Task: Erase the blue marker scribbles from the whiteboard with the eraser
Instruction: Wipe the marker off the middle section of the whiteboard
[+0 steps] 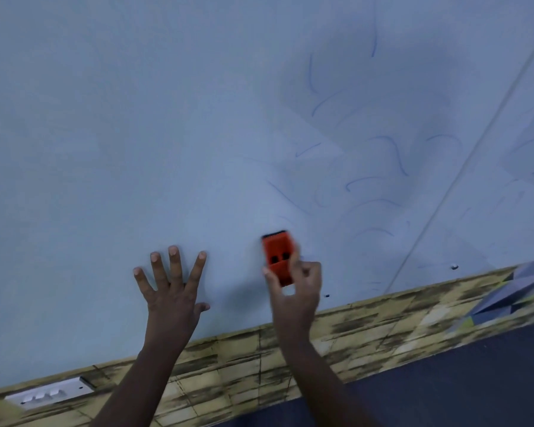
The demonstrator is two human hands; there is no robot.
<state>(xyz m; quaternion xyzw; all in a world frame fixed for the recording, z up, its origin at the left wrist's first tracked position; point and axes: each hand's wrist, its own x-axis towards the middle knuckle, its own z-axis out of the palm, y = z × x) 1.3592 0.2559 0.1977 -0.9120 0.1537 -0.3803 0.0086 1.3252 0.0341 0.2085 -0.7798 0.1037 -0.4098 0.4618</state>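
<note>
Right grip: the right hand [295, 288] is clenched around the lower half of the orange eraser [277, 257], thumb on one side and fingers on the other; the dark felt edge points away from the wrist.
Left grip: the left hand [173, 283] holds nothing, lying flat and spread against the whiteboard [136, 134], well to the side of the eraser, as a brace.
Eraser contact: its far end sits against the board near the lower edge; keeping the whole felt face flat, not tipped on a corner, should wipe a full-width band.
Nearest marks: faint blue marker scribbles [379, 180] begin just beyond the eraser's tip and spread up and to the outer side of the right grip.
Stroke advice: push away from the wrist with steady pressure, in overlapping passes, working outward so no thin lines are left between bands.
Farther marks: long thin strokes run high above the grip; those likely need a raised arm or a step closer.
Board seam: a line crosses the board beyond the scribbles, with more faint marks past it.
Progress: judged partway; the area beyond the left hand looks clean.
</note>
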